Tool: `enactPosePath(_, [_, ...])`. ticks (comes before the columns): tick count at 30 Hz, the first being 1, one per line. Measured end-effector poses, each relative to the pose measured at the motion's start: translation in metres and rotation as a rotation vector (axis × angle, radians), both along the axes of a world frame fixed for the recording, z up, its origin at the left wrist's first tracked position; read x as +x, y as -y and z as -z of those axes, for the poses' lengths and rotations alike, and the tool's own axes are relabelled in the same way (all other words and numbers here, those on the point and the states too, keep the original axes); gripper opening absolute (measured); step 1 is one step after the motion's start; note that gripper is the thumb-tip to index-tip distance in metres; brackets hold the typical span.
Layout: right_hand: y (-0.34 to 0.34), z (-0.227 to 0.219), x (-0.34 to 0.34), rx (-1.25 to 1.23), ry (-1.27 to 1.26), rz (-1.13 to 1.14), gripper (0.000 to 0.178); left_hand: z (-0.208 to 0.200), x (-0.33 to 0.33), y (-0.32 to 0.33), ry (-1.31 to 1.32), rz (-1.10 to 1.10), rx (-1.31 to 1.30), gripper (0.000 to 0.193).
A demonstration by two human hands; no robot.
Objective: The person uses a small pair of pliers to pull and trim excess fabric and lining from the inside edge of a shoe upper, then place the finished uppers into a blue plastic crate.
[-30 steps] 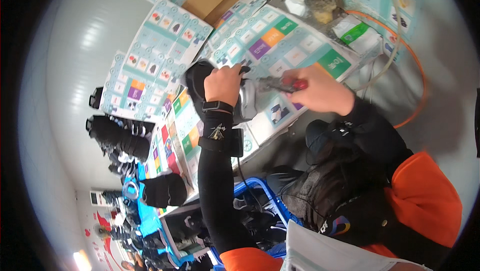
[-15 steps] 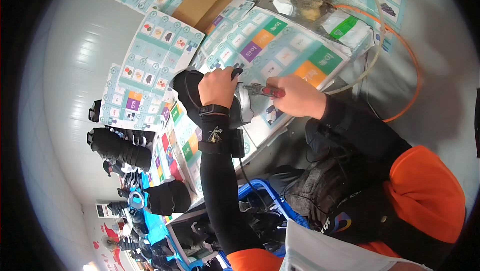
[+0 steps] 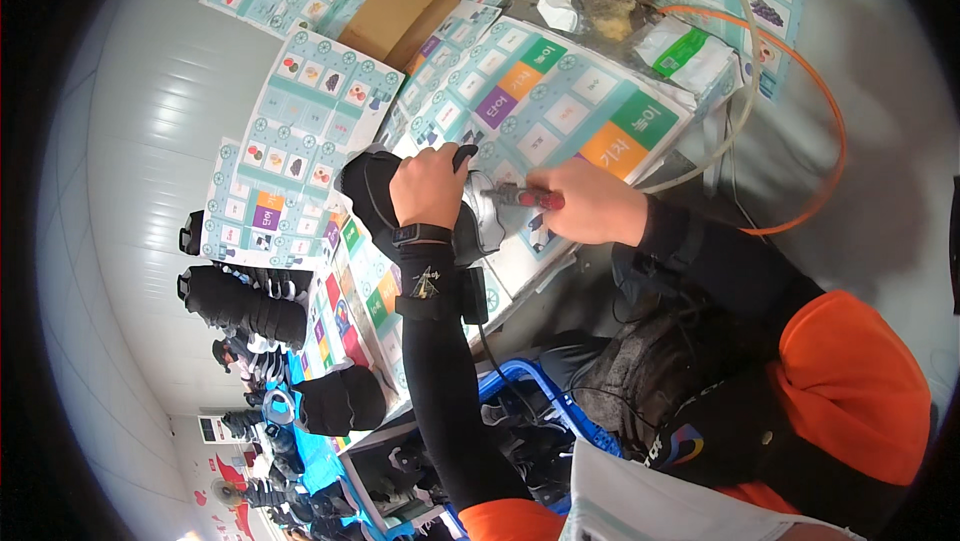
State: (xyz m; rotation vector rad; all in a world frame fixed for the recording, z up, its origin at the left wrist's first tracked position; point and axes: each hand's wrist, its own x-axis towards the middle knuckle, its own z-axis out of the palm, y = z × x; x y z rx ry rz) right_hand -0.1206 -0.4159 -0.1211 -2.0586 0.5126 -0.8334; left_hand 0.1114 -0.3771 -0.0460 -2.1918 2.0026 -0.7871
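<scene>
My left hand point(image 3: 428, 186) is closed over a black fabric piece point(image 3: 368, 191) that looks like a cap, with a shiny pale section point(image 3: 486, 219) showing at its right side. A dark curved edge sticks up beside the fingers. My right hand point(image 3: 595, 201) is wrapped round a small red-and-grey hand tool point(image 3: 540, 199). The tool's grey end points left and meets or nearly meets the pale section; contact cannot be made out. Both hands are over a table covered with printed sheets point(image 3: 540, 141).
Stacked black cap-like pieces point(image 3: 240, 306) and another black piece point(image 3: 342, 401) lie left. A blue basket point(image 3: 545, 381) of dark items stands below the table edge. At the back are a cardboard box point(image 3: 395, 16), an orange hose point(image 3: 838, 141) and a green-and-white packet point(image 3: 685, 53).
My right hand and the tool have shifted slightly left and down, toward the pale section. My left hand keeps its hold on the black piece. The whole view has tilted a little.
</scene>
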Motion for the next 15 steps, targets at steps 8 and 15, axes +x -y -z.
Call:
enactPosePath(8, [-0.002,0.003,0.0,-0.006,-0.075,-0.003,0.011,-0.003,-0.002,-0.004,0.034,-0.027,-0.018,0.026])
enactPosePath(15, [0.011,0.002,-0.007,0.044,0.042,-0.034,0.026,-0.014,0.005,-0.014,0.092,-0.145,-0.088,0.026])
